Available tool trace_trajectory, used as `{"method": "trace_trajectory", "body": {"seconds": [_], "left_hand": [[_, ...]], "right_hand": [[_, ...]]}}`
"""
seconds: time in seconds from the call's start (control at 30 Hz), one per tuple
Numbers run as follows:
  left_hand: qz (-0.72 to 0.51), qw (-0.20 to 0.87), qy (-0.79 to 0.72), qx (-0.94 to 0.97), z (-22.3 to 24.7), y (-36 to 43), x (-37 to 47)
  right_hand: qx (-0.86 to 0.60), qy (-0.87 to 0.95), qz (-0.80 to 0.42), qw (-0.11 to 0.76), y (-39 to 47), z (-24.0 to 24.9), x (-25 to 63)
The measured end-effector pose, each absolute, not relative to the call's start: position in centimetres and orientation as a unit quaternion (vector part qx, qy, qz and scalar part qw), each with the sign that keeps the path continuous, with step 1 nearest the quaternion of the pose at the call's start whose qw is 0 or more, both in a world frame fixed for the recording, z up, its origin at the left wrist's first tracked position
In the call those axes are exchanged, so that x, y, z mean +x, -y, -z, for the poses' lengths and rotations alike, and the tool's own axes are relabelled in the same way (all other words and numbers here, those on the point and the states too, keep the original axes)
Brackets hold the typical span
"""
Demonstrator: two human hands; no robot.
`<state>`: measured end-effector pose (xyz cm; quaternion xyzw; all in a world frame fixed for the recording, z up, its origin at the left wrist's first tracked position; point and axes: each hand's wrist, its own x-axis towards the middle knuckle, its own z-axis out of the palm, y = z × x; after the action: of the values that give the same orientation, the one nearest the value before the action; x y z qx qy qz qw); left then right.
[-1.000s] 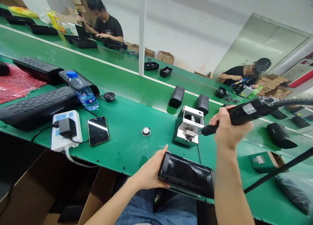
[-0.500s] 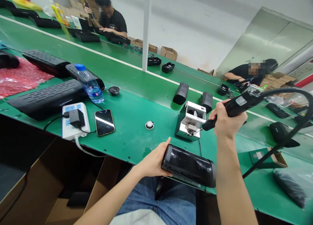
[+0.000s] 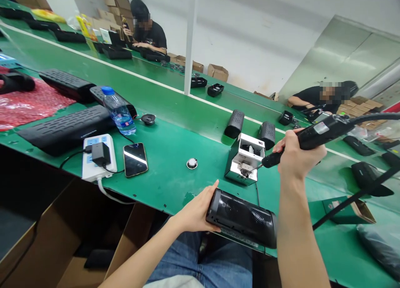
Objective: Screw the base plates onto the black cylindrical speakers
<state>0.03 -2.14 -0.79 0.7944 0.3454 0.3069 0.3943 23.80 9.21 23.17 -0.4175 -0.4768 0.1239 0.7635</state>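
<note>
My left hand (image 3: 200, 209) grips the left end of a black cylindrical speaker housing (image 3: 242, 216), which lies on its side along the bench's front edge. In my right hand (image 3: 296, 159) is a black electric screwdriver (image 3: 321, 131), its cable running off to the right. The bit of the screwdriver points left and reaches into the front of a silver and black screw feeder (image 3: 245, 161). Whether a screw sits on the tip is too small to tell. A small round speaker driver (image 3: 191, 163) lies on the green bench (image 3: 168, 154), left of the feeder.
To the left are a phone (image 3: 135, 159), a white power strip (image 3: 90, 169), a water bottle (image 3: 120, 113) and large black housings (image 3: 65, 127). A green box (image 3: 346, 211) and a bagged part (image 3: 379, 246) lie right. Across the bench two people (image 3: 150, 33) work.
The view has shifted slightly, so the scene sits a little lower and further right. Both hands keep their holds, and the screwdriver's bit stays at the feeder.
</note>
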Motion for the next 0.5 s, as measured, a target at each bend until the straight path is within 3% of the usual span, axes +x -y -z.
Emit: {"method": "trace_trajectory", "body": {"seconds": [0.5], "left_hand": [[-0.316, 0.39, -0.338, 0.796, 1.2, 2.0, 0.0]], "right_hand": [[-0.428, 0.468, -0.167, 0.755, -6.2, -23.8, 23.5]]}}
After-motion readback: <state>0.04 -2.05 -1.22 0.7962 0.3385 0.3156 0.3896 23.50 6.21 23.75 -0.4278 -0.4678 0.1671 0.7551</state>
